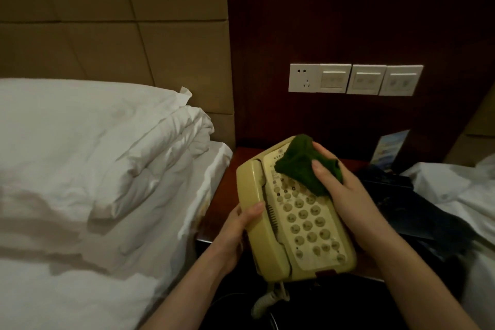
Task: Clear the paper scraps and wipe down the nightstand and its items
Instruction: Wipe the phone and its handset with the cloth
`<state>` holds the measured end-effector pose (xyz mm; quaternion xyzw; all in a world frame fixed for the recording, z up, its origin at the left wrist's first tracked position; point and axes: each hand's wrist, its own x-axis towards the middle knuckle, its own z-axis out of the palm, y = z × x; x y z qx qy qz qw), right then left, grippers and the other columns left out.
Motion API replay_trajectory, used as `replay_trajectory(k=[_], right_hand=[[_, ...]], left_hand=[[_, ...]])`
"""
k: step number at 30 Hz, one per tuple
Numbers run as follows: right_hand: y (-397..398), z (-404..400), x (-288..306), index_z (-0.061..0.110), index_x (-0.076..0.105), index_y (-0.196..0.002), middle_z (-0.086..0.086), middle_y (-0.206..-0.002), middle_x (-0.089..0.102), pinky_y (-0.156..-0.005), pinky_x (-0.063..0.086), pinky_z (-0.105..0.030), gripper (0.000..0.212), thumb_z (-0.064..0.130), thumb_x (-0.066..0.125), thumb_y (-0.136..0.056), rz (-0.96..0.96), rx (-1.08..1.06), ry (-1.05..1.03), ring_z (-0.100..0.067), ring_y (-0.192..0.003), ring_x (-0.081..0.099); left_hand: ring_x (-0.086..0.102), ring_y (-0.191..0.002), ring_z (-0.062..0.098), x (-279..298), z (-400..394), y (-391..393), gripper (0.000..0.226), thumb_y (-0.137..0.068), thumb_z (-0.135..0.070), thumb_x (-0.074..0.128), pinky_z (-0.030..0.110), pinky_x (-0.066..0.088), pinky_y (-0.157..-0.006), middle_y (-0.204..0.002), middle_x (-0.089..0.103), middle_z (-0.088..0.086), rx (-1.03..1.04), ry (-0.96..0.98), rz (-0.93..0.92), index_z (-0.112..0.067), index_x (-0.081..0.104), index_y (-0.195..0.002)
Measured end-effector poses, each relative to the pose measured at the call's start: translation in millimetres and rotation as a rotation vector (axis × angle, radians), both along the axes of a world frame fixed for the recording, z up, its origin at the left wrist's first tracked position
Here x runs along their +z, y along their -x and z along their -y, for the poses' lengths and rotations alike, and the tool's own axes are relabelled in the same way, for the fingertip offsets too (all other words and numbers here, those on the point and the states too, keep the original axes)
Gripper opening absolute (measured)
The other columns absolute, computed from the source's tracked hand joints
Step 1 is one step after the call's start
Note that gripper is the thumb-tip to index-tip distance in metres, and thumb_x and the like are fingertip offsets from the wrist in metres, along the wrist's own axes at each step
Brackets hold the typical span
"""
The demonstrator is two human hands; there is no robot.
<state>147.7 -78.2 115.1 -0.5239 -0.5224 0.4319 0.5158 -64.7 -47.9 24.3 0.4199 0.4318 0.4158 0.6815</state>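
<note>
Cream-yellow plastic, the telephone [297,211] is sitting tilted between my hands above the dark wooden tabletop [222,195]. My left hand [238,230] is gripping its handset edge, thumb curled on top. My right hand [345,190] is clutching a green cloth [302,166], pressing it onto the keypad's upper part.

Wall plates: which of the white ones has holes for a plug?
The leftmost wall plate: it has plug holes, while the three others to its right have flat switches.
</note>
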Motion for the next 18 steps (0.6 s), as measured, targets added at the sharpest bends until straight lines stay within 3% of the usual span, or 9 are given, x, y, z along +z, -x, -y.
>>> replay_trajectory(k=[6, 10, 15, 18], right_hand=[[1, 63, -35, 0.062, 0.050, -0.137, 0.025, -0.140, 0.059, -0.112, 0.046, -0.045, 0.060, 0.066, 0.072, -0.082, -0.106, 0.054, 0.038, -0.002, -0.128, 0.058], [0, 41, -19, 0.061, 0.048, -0.140, 0.023, -0.137, 0.061, -0.108, 0.049, -0.041, 0.054, 0.053, 0.064, -0.089, -0.058, 0.035, -0.018, -0.001, -0.123, 0.061], [-3, -1, 16, 0.054, 0.049, -0.142, 0.022, -0.129, 0.067, -0.108, 0.049, -0.042, 0.045, 0.047, 0.057, -0.098, 0.002, 0.013, -0.099, -0.002, -0.118, 0.064], [1, 17, 2, 0.060, 0.047, -0.141, 0.025, -0.131, 0.064, -0.108, 0.048, -0.042, 0.049, 0.049, 0.060, -0.095, -0.021, 0.016, -0.066, 0.001, -0.119, 0.063]], left_hand=[[0.072, -0.116, 0.033, 0, -3, 17, 0.113, -0.032, -0.071, 0.096, 0.060, 0.050, -0.110, -0.118, 0.079, 0.007, 0.010, -0.044, 0.017, -0.027, 0.063, -0.130], [0.073, -0.114, 0.031, 6, -1, 14, 0.117, -0.030, -0.071, 0.096, 0.055, 0.055, -0.105, -0.119, 0.078, 0.008, -0.061, -0.077, -0.010, -0.025, 0.062, -0.132], [0.070, -0.120, 0.035, 13, 6, 3, 0.118, -0.035, -0.068, 0.098, 0.061, 0.050, -0.109, -0.127, 0.075, 0.011, -0.035, -0.092, -0.011, -0.021, 0.061, -0.138], [0.070, -0.120, 0.036, 9, 6, 6, 0.116, -0.036, -0.067, 0.098, 0.063, 0.049, -0.110, -0.126, 0.075, 0.012, 0.009, -0.083, 0.022, -0.022, 0.062, -0.136]])
